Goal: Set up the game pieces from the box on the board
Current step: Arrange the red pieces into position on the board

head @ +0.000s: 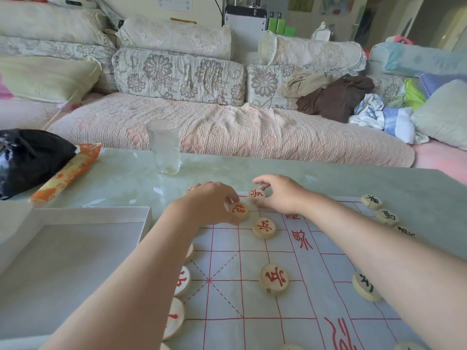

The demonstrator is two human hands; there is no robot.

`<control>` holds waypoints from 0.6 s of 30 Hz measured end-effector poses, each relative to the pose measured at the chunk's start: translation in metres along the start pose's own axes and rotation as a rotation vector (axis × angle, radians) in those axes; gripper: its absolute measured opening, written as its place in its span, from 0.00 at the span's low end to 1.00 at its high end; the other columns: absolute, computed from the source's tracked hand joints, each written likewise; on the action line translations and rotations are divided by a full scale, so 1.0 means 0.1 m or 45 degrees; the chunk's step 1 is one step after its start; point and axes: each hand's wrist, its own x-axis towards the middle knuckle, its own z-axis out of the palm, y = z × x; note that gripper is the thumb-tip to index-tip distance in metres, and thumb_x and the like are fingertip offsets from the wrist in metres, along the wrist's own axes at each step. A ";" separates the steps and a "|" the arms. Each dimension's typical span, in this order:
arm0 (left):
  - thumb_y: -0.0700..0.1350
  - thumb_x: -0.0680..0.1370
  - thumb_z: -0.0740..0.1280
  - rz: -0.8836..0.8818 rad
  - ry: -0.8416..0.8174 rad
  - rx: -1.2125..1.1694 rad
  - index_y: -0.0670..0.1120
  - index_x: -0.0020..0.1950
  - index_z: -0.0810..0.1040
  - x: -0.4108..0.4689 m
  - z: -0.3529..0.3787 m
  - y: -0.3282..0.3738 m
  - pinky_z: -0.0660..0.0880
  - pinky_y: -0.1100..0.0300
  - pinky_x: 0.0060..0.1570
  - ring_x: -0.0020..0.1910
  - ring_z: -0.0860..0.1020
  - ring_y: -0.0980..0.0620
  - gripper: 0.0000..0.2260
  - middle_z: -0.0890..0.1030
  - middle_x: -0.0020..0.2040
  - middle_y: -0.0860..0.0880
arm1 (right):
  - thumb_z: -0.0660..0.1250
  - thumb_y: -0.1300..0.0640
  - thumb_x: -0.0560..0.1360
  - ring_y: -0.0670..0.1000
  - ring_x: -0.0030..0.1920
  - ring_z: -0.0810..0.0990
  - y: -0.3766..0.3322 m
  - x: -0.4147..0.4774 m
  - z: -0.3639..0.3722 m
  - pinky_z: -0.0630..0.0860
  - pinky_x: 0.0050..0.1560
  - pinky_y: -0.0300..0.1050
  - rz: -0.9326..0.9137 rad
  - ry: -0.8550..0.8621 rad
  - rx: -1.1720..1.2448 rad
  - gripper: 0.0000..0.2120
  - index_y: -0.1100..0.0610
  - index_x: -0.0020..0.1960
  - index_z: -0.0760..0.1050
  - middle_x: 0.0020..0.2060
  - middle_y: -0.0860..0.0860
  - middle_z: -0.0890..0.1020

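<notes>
Pinches a red piece (pixel 239 211) at the far edge of the board (pixel 227 299) with the left hand (pixel 212 203), nips a second red piece (pixel 257 195) just beside it with the right hand (pixel 285 195), with the box (pixel 88 213) off left; probably needs each nudged onto its crossing, then released.

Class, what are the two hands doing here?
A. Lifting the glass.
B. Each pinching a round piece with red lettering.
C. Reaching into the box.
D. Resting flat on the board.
B: the left hand pinches one red-lettered piece and the right hand pinches a second piece, both near the far edge of the board.
</notes>
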 end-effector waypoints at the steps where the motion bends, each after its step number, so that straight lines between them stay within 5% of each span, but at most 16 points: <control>1: 0.60 0.67 0.74 0.002 0.003 0.009 0.59 0.62 0.76 0.00 0.00 0.01 0.68 0.57 0.59 0.53 0.73 0.55 0.25 0.78 0.54 0.60 | 0.74 0.48 0.73 0.48 0.62 0.74 0.00 0.00 0.00 0.66 0.55 0.39 0.003 0.000 0.000 0.30 0.47 0.73 0.68 0.62 0.45 0.76; 14: 0.61 0.67 0.74 -0.014 0.004 -0.006 0.57 0.62 0.77 -0.01 0.01 0.01 0.69 0.58 0.58 0.51 0.73 0.55 0.25 0.78 0.54 0.59 | 0.74 0.50 0.73 0.45 0.53 0.74 0.03 -0.04 0.03 0.66 0.50 0.37 -0.022 0.029 0.039 0.30 0.47 0.73 0.69 0.62 0.45 0.76; 18: 0.61 0.68 0.74 0.028 0.003 0.029 0.58 0.68 0.71 -0.02 -0.02 0.06 0.67 0.56 0.60 0.58 0.71 0.53 0.30 0.76 0.56 0.58 | 0.74 0.42 0.72 0.45 0.56 0.74 0.01 -0.13 -0.03 0.68 0.54 0.38 -0.002 0.122 0.085 0.30 0.45 0.71 0.70 0.60 0.42 0.75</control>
